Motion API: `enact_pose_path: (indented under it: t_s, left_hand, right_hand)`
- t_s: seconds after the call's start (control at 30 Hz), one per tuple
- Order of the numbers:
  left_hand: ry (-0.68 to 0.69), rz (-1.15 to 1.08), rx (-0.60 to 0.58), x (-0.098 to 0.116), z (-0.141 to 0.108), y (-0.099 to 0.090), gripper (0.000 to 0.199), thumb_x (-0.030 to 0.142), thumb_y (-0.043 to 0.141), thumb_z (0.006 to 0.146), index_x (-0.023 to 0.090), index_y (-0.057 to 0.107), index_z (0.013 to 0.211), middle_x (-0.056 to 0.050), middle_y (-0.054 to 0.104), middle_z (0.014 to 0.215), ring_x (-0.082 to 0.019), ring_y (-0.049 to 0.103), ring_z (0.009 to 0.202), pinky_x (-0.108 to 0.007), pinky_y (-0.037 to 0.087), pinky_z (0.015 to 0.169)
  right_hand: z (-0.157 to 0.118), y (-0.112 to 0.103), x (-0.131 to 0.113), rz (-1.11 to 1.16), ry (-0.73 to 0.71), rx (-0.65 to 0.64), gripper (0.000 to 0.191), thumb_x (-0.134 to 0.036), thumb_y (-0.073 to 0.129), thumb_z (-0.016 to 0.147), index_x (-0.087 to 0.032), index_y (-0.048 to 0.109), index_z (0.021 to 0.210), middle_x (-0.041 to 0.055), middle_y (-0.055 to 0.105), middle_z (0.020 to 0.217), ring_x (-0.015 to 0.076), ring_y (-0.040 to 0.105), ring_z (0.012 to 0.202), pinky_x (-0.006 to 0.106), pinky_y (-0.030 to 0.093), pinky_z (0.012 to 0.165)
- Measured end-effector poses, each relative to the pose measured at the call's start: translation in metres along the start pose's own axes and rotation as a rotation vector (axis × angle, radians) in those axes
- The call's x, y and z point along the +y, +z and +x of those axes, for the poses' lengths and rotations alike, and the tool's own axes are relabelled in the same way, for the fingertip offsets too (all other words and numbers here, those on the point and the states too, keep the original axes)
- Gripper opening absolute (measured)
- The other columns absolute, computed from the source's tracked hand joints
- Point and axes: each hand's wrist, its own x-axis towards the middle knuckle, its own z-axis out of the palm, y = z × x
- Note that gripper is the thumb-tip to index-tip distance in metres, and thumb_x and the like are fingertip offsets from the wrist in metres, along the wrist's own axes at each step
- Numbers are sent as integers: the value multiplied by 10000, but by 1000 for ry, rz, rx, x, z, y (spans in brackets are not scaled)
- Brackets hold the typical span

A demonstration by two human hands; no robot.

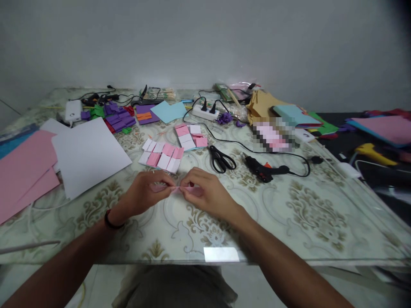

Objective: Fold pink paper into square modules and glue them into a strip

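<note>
A small strip of pink paper (175, 189) is pinched between both hands above the near middle of the table. My left hand (144, 191) grips its left part, thumb against fingers, with a dark band on the wrist. On the other side, my right hand (205, 190) pinches it the same way. The fingers hide most of the strip, so its folds cannot be made out. Just beyond the hands lie folded pink and white paper pieces (163, 155) in rows, and a second such group (191, 137). Black-handled scissors (221, 159) rest beyond my right hand.
A black glue gun (261, 168) with its cord lies to the right. White sheets (91, 156) and pink sheets (27, 169) cover the left side. Purple folded pieces (118, 119), a power strip (205, 112) and a brown paper stack (265, 105) stand at the back.
</note>
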Motion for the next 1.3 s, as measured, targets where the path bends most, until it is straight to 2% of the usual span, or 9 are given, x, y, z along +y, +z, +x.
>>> enact_pose_path:
  t_s: [0.1, 0.3, 0.73, 0.93, 1.07, 1.13, 1.2, 1.3]
  left_hand:
    - [19, 65, -7, 0, -1, 3, 35, 160, 727, 865, 181, 736, 840, -9, 782, 849, -141, 712, 789, -238, 512, 764]
    - [-12, 40, -48, 1, 0, 3, 31, 154, 714, 838, 182, 720, 825, -8, 777, 844, -144, 708, 782, -236, 516, 752]
    - [-78, -58, -128, 2, 4, -6, 82, 212, 703, 847, 174, 770, 819, -51, 797, 852, -179, 728, 797, -231, 548, 676]
    - [-117, -125, -58, -1, 7, -17, 78, 232, 756, 814, 171, 787, 777, -47, 788, 798, -167, 729, 754, -242, 592, 738]
    - [-153, -176, -34, -4, 7, -31, 88, 253, 800, 793, 167, 802, 776, -60, 793, 786, -177, 736, 733, -250, 603, 707]
    - [-196, -213, 30, -7, 7, -40, 117, 280, 833, 776, 168, 800, 778, -65, 802, 785, -190, 748, 723, -256, 605, 679]
    - [-241, -264, 162, -10, 8, -47, 148, 309, 848, 779, 173, 792, 796, -64, 807, 777, -205, 766, 734, -279, 622, 707]
    - [-256, -344, 275, -13, 9, -48, 187, 357, 834, 820, 180, 774, 829, -44, 791, 733, -198, 773, 725, -293, 639, 741]
  right_hand:
    - [0, 4, -1, 7, -21, 0, 75, -167, 667, 948, -201, 653, 882, 29, 668, 832, 186, 618, 815, 313, 490, 757]
    - [2, 4, -3, 27, -85, -15, 124, -205, 630, 986, -196, 653, 865, 39, 682, 819, 184, 608, 783, 317, 489, 733]
    - [2, -4, -7, 94, 1, -64, 117, -143, 638, 934, -202, 683, 843, 30, 707, 824, 178, 632, 792, 309, 499, 732]
    - [4, -13, -6, 96, 103, -27, 106, -183, 689, 920, -189, 728, 822, 26, 679, 774, 166, 630, 735, 298, 493, 700]
    - [4, -22, -6, 137, 150, -24, 116, -215, 702, 916, -187, 742, 811, 28, 695, 779, 158, 627, 712, 288, 483, 678]
    - [3, -28, -3, 162, 194, 4, 122, -232, 711, 906, -185, 744, 799, 28, 700, 771, 159, 616, 705, 293, 472, 678]
    - [2, -33, 3, 221, 268, 73, 133, -264, 728, 895, -188, 739, 786, 24, 701, 762, 163, 607, 714, 297, 456, 680]
    - [3, -35, 10, 406, 401, 208, 179, -346, 769, 864, -193, 723, 784, 10, 681, 761, 154, 575, 696, 286, 422, 640]
